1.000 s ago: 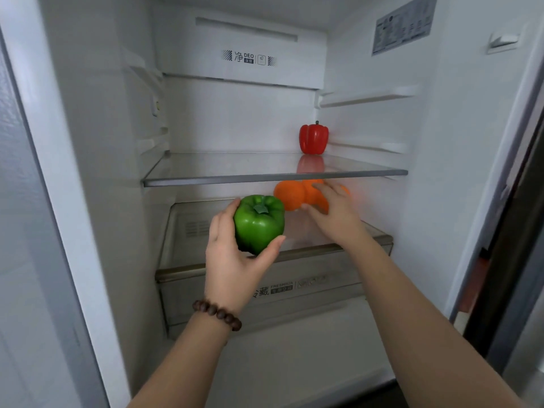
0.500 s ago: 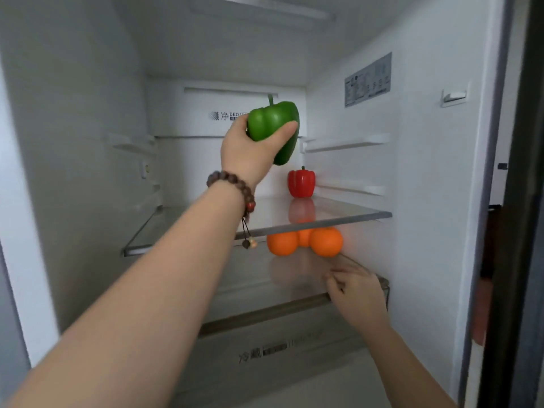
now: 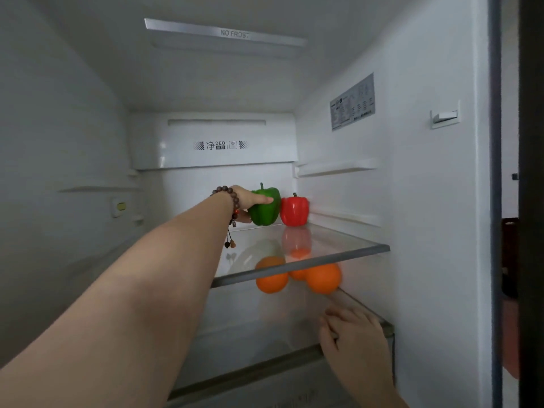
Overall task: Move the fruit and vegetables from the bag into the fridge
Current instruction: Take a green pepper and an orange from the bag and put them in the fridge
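Observation:
A green bell pepper stands upright at the back of the glass shelf, touching or nearly touching a red bell pepper on its right. My left hand, with a bead bracelet on the wrist, is wrapped around the green pepper. Three oranges lie below the shelf on the drawer's glass cover. My right hand rests on the front edge of that cover, fingers curled, holding nothing. The bag is out of view.
The fridge's white inner walls close in on both sides, with shelf rails on the right wall. A drawer front sits at the bottom. The left part of the glass shelf is hidden by my forearm.
My left hand has carried the green pepper from high in the air down onto the glass shelf beside the red pepper. My right hand has stayed on the drawer cover's edge.

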A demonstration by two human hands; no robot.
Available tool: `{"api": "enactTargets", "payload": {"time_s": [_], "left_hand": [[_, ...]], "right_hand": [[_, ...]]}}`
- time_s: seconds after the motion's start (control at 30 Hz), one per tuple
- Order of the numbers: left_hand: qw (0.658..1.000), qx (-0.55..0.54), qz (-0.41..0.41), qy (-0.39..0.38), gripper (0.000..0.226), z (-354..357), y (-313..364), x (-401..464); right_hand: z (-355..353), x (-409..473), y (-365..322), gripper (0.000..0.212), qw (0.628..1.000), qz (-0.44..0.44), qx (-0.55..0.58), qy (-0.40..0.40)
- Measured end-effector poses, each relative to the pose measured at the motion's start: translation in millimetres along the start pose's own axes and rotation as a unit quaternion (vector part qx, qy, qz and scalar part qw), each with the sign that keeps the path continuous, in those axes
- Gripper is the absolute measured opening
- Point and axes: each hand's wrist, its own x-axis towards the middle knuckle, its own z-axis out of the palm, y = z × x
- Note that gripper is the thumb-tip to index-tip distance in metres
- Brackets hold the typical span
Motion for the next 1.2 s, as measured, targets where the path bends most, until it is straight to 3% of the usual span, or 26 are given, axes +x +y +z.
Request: {"api": "enactTargets", "payload": {"time_s": [0.27, 0.6, 0.7, 0.9, 1.03, 1.2], "left_hand": [[1.000, 0.010, -0.007, 0.019, 0.078, 15, -17, 23], [0.995, 0.088, -0.009, 0.046, 0.084, 18, -18, 15], [0.991, 0.112, -0.001, 0.072, 0.096, 13, -15, 3], [0.972, 0.155, 0.046, 0.169, 0.074, 1, 2, -49], [0.960, 0.168, 0.093, 0.203, 0.070, -3, 1, -106], [0.952, 0.091, 0.180, 0.230, 0.059, 10, -17, -188]], "right_hand": [[13, 2, 7, 0.029, 0.999, -0.016, -0.001, 0.052], [14, 1, 4, 0.028, 1.000, 0.015, -0.004, 0.025], [9, 2, 1, 0.029, 0.999, 0.034, -0.005, -0.006], [-2, 6, -3, 0.032, 0.996, 0.041, -0.014, -0.073], [-12, 5, -5, 0.031, 0.992, 0.035, -0.027, -0.115], [-27, -4, -16, 0.033, 0.989, 0.042, -0.020, -0.141]]}}
